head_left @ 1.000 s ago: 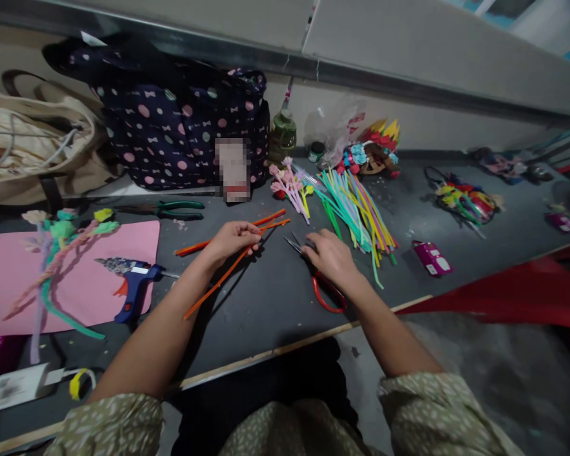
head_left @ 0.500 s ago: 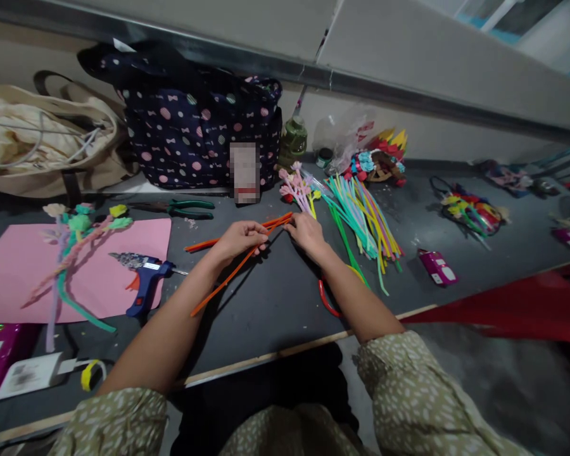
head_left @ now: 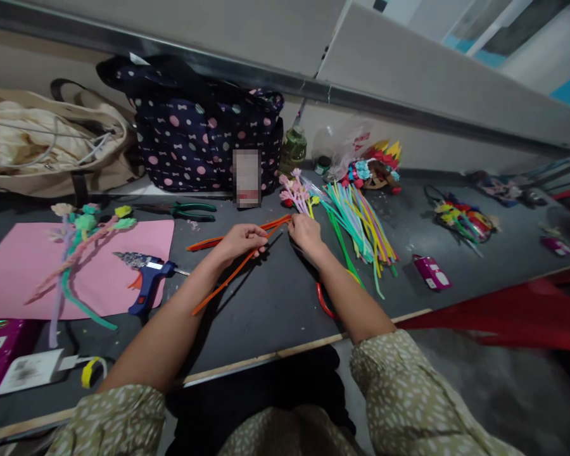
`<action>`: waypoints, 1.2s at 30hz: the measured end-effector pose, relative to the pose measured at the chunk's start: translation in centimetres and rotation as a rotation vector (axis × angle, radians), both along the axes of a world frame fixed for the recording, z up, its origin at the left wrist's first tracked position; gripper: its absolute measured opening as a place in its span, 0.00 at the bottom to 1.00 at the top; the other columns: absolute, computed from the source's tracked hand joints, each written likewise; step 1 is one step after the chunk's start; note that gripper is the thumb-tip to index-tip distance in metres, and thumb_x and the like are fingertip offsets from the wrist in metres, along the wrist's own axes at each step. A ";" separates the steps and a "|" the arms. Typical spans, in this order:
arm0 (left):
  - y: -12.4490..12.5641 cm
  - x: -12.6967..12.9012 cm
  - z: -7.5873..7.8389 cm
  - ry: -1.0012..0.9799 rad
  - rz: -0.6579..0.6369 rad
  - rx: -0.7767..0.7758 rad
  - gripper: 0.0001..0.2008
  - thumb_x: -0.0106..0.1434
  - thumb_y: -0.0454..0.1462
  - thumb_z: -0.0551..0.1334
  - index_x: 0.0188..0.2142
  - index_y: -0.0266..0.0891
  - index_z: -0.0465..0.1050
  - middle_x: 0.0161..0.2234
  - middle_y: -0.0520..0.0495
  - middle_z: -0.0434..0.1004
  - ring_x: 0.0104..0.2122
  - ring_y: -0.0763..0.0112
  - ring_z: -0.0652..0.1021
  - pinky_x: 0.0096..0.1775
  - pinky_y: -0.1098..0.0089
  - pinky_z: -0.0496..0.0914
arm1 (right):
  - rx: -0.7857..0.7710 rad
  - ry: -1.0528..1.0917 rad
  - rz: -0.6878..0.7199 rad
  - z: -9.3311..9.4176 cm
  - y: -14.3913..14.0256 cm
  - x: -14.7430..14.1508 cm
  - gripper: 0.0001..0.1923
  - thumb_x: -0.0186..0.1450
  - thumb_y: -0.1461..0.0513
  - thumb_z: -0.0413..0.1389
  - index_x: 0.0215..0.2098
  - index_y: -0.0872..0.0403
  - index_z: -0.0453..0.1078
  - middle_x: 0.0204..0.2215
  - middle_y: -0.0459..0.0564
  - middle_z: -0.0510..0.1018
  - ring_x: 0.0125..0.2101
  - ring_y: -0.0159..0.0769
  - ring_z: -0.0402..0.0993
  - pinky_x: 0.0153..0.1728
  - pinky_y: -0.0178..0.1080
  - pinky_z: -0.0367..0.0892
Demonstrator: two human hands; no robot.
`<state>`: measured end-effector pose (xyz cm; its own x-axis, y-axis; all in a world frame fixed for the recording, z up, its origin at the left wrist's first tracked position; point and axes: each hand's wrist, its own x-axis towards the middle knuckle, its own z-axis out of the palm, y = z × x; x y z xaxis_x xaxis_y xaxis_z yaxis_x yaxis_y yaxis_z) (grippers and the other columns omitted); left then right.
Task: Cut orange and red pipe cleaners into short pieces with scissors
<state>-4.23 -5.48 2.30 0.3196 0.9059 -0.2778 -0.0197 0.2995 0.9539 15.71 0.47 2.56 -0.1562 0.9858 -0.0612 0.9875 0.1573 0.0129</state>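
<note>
item: orange pipe cleaners (head_left: 228, 269), a few thin fuzzy stems
state: straight, bunched at the top end, splayed toward the near end
pose: diagonal, low left to upper right
place: mid worktop, between its front edge and back wall
</note>
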 end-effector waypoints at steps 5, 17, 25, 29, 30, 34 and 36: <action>-0.3 0.1 0.4 -0.009 -0.002 -0.012 0.10 0.56 0.33 0.68 0.37 0.33 0.72 0.23 0.50 0.75 0.19 0.79 0.72 0.24 0.76 0.66 | 0.079 0.088 0.088 1.5 -3.0 2.4 0.14 0.71 0.59 0.46 0.40 0.54 0.74 0.41 0.55 0.79 0.43 0.41 0.73 0.40 0.37 0.62; -0.9 1.4 -0.6 0.057 -0.249 0.016 0.16 0.53 0.37 0.69 0.41 0.32 0.74 0.24 0.47 0.79 0.16 0.79 0.69 0.19 0.78 0.56 | -0.012 0.169 0.221 -0.6 -11.6 5.7 0.12 0.71 0.58 0.51 0.41 0.53 0.74 0.39 0.53 0.76 0.43 0.40 0.70 0.44 0.37 0.63; -1.2 2.1 -0.6 0.025 -0.340 -0.030 0.18 0.52 0.38 0.70 0.42 0.33 0.74 0.26 0.46 0.81 0.18 0.78 0.71 0.19 0.78 0.59 | -0.071 0.214 0.096 -0.4 -14.2 13.0 0.20 0.66 0.56 0.56 0.55 0.52 0.69 0.47 0.56 0.72 0.49 0.44 0.69 0.50 0.44 0.64; -1.2 2.3 -1.1 0.055 -0.414 -0.045 0.17 0.53 0.38 0.70 0.43 0.36 0.75 0.25 0.46 0.81 0.18 0.77 0.72 0.19 0.79 0.58 | -0.152 0.200 0.088 -1.4 -15.2 14.5 0.28 0.63 0.56 0.59 0.61 0.50 0.64 0.50 0.57 0.70 0.52 0.47 0.68 0.52 0.48 0.64; -1.2 2.3 -1.2 0.064 -0.432 -0.048 0.17 0.53 0.38 0.70 0.43 0.36 0.75 0.25 0.46 0.81 0.18 0.77 0.72 0.19 0.78 0.58 | -0.144 0.209 0.088 -1.6 -15.2 14.5 0.28 0.63 0.57 0.58 0.61 0.50 0.63 0.51 0.57 0.70 0.53 0.47 0.68 0.52 0.48 0.63; -1.2 2.1 -0.9 0.083 -0.455 -0.065 0.19 0.53 0.37 0.70 0.44 0.35 0.74 0.24 0.46 0.80 0.17 0.77 0.72 0.19 0.79 0.59 | -0.110 0.284 0.105 -1.7 -14.8 14.3 0.31 0.63 0.57 0.57 0.63 0.53 0.60 0.51 0.60 0.71 0.53 0.49 0.68 0.52 0.48 0.64; -1.2 2.0 -0.7 0.079 -0.469 -0.063 0.20 0.53 0.38 0.70 0.45 0.35 0.74 0.24 0.46 0.80 0.17 0.77 0.73 0.19 0.79 0.60 | -0.116 0.332 0.069 -1.6 -14.5 14.2 0.34 0.60 0.58 0.57 0.63 0.56 0.59 0.50 0.60 0.72 0.50 0.48 0.70 0.51 0.48 0.64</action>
<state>-2.25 -6.67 1.61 0.6657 0.6498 -0.3669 0.2027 0.3157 0.9270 29.89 -14.03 0.93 -0.2525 0.9617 -0.1071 0.9218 0.2054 -0.3288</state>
